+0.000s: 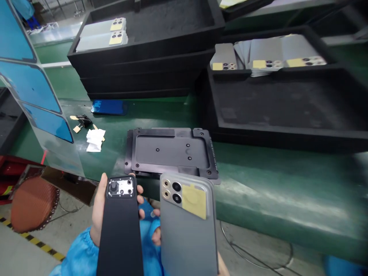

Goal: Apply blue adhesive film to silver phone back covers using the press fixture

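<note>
Green tabletop (287, 203) bearing a recessed dark fixture (172, 151). In front of it, fingers of the left hand (98, 211) clamp a black panel (119, 237) by its sides, those of the right hand (156, 236) a yellow-taped grey panel (188, 243); edge-only grips, panels apart, best avoid scuffing.

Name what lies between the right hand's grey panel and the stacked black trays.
In the head view, a flat dark fixture lies between the grey panel and the stacked trays.
</note>
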### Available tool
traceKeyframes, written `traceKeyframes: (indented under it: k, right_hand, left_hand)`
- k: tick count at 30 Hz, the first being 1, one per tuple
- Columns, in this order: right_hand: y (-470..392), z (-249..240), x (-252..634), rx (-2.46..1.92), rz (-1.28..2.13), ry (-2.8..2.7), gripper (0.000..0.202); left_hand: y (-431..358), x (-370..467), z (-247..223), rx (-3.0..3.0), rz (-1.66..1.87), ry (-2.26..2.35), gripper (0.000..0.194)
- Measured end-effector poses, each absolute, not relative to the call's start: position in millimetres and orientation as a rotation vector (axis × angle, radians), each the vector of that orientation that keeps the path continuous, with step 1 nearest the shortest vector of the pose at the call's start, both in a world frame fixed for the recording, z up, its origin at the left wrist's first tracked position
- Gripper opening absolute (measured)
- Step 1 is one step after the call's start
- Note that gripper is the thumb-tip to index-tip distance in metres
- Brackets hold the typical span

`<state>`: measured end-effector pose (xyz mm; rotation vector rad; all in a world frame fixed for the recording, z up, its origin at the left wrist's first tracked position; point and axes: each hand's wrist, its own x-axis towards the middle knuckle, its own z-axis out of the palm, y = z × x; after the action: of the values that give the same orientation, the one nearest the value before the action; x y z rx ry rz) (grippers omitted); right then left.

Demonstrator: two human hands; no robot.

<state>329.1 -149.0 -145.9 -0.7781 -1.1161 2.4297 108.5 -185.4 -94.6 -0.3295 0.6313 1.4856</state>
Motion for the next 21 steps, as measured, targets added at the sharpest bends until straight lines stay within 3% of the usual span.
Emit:
traceKeyframes:
  k: [7,12,15,21]
  right_hand:
    - [-141,-141,320,-0.649,2.631,-0.724,0.102]
    - [-143,-133,320,-0.692,2.661,-0.598,0.107]
    - [-139,-136,322,-0.784,2.357,-0.815,0.102]
    - [-113,-151,330,-1.171,1.328,-1.233,0.082]
  left_hand:
    - [-185,108,-100,-0.333,1.381,0.495,0.048]
    - [-185,111,-105,-0.303,1.319,0.396,0.047]
    - [-184,111,-105,-0.281,1.296,0.379,0.046]
    - [-182,113,-106,-0.334,1.264,0.36,0.044]
